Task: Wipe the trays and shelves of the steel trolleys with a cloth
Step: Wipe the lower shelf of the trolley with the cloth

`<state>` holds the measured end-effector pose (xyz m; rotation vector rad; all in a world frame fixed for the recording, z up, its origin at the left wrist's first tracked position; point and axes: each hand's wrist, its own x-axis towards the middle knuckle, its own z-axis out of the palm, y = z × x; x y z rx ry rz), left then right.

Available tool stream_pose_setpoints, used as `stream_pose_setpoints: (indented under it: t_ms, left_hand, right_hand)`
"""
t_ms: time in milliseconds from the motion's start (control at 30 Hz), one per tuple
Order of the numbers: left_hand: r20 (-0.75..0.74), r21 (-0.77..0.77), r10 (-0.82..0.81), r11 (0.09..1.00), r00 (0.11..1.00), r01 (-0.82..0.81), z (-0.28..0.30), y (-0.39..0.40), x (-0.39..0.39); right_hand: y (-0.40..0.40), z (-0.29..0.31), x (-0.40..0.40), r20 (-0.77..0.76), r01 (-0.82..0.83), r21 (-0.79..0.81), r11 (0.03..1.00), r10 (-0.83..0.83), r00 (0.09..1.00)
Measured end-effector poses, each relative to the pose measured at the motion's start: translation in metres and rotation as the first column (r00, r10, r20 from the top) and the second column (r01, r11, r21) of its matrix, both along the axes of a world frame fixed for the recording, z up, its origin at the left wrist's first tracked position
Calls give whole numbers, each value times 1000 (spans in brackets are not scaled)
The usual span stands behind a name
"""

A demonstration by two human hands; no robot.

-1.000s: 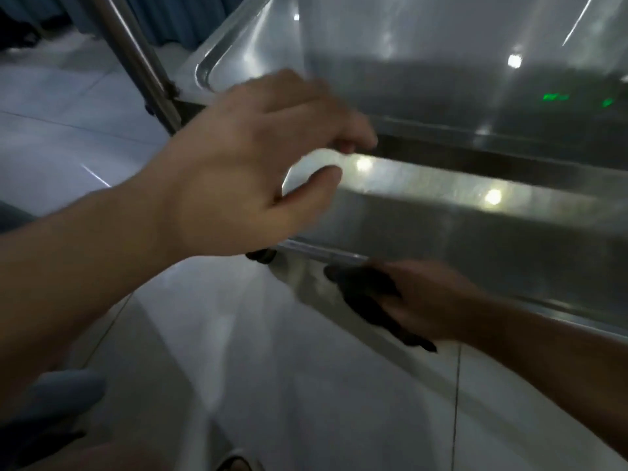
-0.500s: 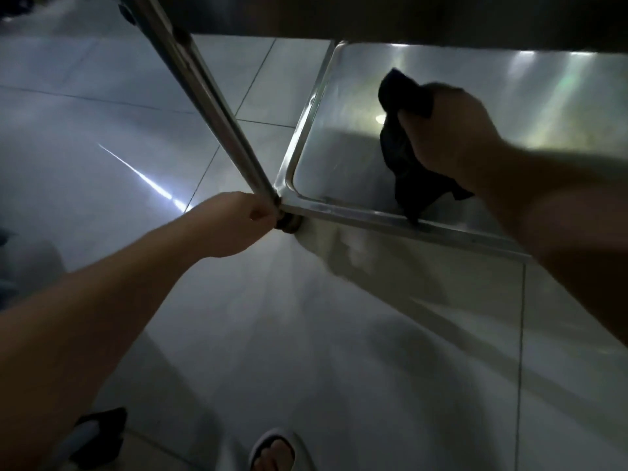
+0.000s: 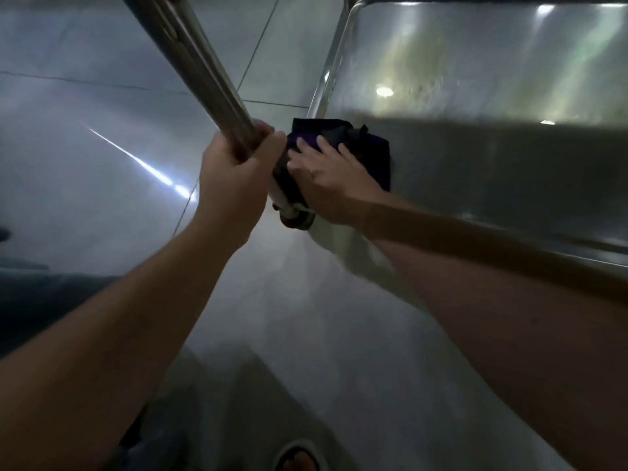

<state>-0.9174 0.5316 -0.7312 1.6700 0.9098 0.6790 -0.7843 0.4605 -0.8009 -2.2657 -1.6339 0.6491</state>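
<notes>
**Cloth at the post corner of the low shelf**

Landmark: steel upright post of the trolley. Left hand curls round the post low down, steadying. Just right of the post, the right hand lies flat, fingers spread, pressing a dark cloth into the shelf corner nearest the post. The cloth touches the raised rim there. The shelf runs long to the right and away from the post; unwiped steel lies that way, open and unobstructed. Left and near side are closed by rim. Likely next stroke: sweep rightward, away from the post. Right hand does it.
</notes>
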Motion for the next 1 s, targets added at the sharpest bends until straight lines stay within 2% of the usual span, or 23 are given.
stream_pose_setpoints:
  t_ms: [133,267,433,533,667,767,867,1000]
  left_hand:
    - [127,-92,87,993,988,-75,-8,-4,16]
    - [114,-80,127,990,985,-118,-10,0,18]
    - [120,-84,161,985,980,-152,-13,-2,20]
    - [120,-75,179,983,977,-171,-13,-3,22]
    - [149,-60,180,983,972,-172,-16,-3,22]
    - [161,-52,157,987,974,-151,-16,-1,22]
    - [143,-62,154,987,978,-146,-14,3,25]
    - [137,-58,169,985,976,-163,-15,1,24]
  right_hand:
    - [-42,3,2,-65,3,33,999,-1,998]
    - [-111,8,24,44,-9,-2,1000,9,999]
    - [-180,3,49,184,113,-116,987,-91,979]
    - [-156,2,41,206,140,-96,985,-118,971]
    - [-70,-4,20,190,56,6,998,-57,980]
    - [-9,-8,8,178,65,-2,998,-64,982]
    - [13,-9,15,172,89,5,996,-89,981]
    - [19,-9,63,244,267,-10,964,-256,935]
